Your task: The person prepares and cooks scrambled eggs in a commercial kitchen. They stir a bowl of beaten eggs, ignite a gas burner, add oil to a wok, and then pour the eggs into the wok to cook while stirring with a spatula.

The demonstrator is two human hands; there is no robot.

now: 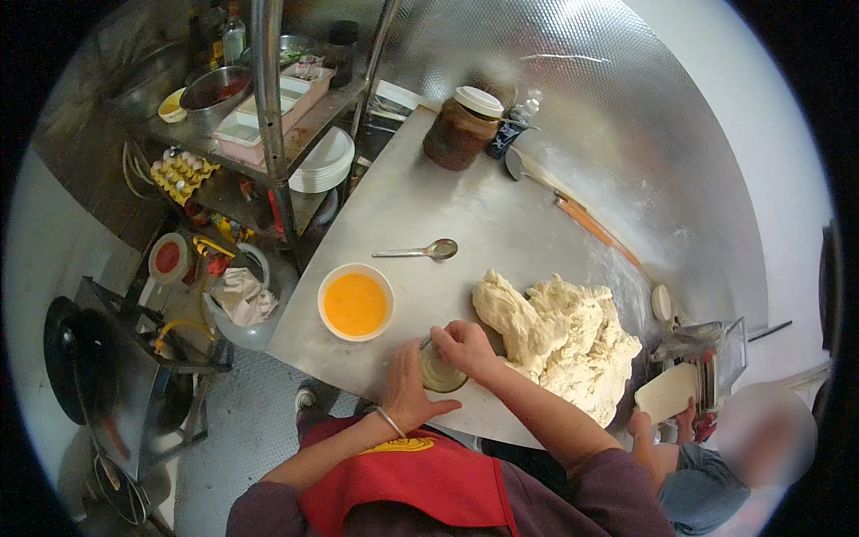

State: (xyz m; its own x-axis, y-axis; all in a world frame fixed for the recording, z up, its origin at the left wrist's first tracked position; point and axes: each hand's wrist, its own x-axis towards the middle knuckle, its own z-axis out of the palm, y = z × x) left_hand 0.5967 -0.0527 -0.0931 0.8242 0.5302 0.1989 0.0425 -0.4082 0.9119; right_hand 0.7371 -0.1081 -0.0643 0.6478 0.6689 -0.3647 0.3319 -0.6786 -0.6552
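Near the front edge of the metal table, my left hand (405,384) rests around the left side of a small round glass container (443,373), thumb apart from the fingers. Over the container's upper rim, the bent fingers of my right hand (464,348) pinch something small that I cannot make out, perhaps the rim itself. A white bowl (323,321) of beaten-egg-like orange liquid (354,304) stands to the left. Behind it lies a metal spoon (429,250). A large mass of pale dough (570,342) spreads to the right, beside my right forearm.
A jar (460,134) of dark contents with a white lid stands at the back, near a metal scraper or ladle (515,164) and orange-handled tools (590,225). Shelving (315,124) holds bowls and trays at the left. Another person (701,480) holds a pale board (668,393) at the right.
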